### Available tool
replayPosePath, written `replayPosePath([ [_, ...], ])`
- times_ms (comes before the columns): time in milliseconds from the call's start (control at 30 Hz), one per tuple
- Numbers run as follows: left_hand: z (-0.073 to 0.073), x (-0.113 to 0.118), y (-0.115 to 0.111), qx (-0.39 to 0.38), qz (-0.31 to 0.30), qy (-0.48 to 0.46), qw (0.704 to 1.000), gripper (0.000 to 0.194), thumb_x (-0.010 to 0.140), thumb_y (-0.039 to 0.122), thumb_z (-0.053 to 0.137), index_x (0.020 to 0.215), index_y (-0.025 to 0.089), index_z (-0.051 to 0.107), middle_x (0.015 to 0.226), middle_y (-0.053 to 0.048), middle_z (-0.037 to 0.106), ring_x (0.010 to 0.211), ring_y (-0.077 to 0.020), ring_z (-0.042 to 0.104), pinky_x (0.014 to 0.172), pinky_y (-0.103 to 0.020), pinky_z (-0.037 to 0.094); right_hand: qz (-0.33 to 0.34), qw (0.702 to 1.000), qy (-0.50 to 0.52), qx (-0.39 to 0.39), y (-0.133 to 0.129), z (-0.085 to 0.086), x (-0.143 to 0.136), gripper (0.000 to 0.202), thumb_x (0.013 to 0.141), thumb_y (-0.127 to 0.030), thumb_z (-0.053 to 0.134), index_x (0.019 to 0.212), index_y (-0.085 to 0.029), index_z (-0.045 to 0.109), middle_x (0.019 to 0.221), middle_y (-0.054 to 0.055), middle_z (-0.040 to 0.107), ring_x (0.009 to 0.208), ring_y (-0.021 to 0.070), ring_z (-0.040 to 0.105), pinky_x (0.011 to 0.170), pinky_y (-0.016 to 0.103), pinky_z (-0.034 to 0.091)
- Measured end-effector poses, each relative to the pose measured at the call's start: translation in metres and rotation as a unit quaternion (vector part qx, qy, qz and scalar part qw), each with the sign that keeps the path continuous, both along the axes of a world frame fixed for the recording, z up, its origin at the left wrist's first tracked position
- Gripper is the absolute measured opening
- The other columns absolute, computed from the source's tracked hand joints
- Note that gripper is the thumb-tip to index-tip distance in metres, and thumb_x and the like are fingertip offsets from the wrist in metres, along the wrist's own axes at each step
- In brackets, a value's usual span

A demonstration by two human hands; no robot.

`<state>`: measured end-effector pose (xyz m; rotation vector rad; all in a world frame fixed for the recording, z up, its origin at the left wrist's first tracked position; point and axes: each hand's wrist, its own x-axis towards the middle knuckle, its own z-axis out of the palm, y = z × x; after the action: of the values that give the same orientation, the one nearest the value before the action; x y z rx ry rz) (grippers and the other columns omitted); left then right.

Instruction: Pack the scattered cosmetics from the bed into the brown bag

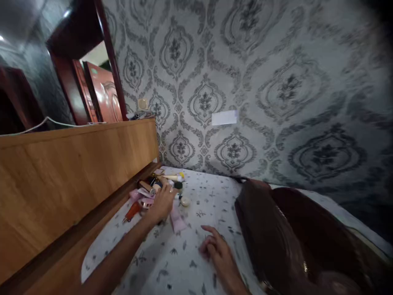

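Observation:
My left hand (164,201) reaches over a pile of small toiletries on the patterned sheet. Its fingers are bent and apart among the items, and nothing held can be made out. Around it lie a pink tube (177,220), a small round cream-coloured item (185,201), a dark-lidded jar (178,186), a pale tube with a yellow end (172,177) and an orange-red item (132,211). My right hand (215,250) hovers above the sheet, between the pile and a dark brown bag (264,229). Its index finger is stretched out, the other fingers loosely curled, holding nothing.
The brown bag fills the right side of the bed (172,254). A wooden board (80,164) runs along the left, with a white cable (46,119) on top. Patterned wallpaper (205,102) covers the wall behind, bearing a white paper strip (224,117).

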<state>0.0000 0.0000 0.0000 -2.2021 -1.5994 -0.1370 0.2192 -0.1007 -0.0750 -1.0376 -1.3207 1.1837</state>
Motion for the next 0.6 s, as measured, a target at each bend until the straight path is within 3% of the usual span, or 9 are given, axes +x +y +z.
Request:
replayPosePath([
  [133,0.0,0.0,0.027,-0.012,0.009,0.009,1.0,0.045,0.087,0.004,0.047,0.128,0.018,0.056,0.135,-0.018,0.052,0.131,-0.0335,0.045,0.101,-0.049,0.043,0.014,1.0,-0.009,0.004,0.003,-0.004,0.0,0.044,0.073,-0.038,0.05,0.109,-0.015,0.06,0.059,-0.002,0.061,0.055,0.0176,0.054,0.058,0.031,0.042],
  [233,-0.001,0.0,0.04,-0.029,0.02,0.013,0.999,0.043,0.083,0.001,0.051,0.122,0.015,0.06,0.129,-0.02,0.056,0.121,-0.0347,0.054,0.094,-0.048,0.049,0.018,1.0,-0.013,0.009,0.004,-0.007,0.0,0.037,0.072,-0.035,0.05,0.101,-0.016,0.064,0.06,0.0,0.062,0.055,0.0177,0.055,0.058,0.031,0.043],
  [400,-0.001,0.002,0.048,-0.051,0.013,0.005,0.999,0.04,0.084,-0.001,0.046,0.119,0.013,0.06,0.119,-0.018,0.061,0.114,-0.0309,0.058,0.087,-0.041,0.053,0.022,1.0,-0.015,0.008,0.003,-0.007,-0.001,0.032,0.071,-0.032,0.05,0.093,-0.017,0.067,0.06,0.0,0.062,0.055,0.0173,0.054,0.057,0.03,0.043],
  [600,-0.008,0.001,0.052,-0.066,0.011,-0.036,0.997,0.037,0.09,0.005,0.041,0.121,0.015,0.058,0.125,-0.018,0.057,0.124,-0.033,0.051,0.093,-0.045,0.052,0.015,0.999,-0.032,0.011,0.001,-0.005,-0.001,0.032,0.071,-0.033,0.049,0.09,-0.016,0.068,0.061,0.002,0.063,0.058,0.0185,0.056,0.059,0.031,0.045],
])
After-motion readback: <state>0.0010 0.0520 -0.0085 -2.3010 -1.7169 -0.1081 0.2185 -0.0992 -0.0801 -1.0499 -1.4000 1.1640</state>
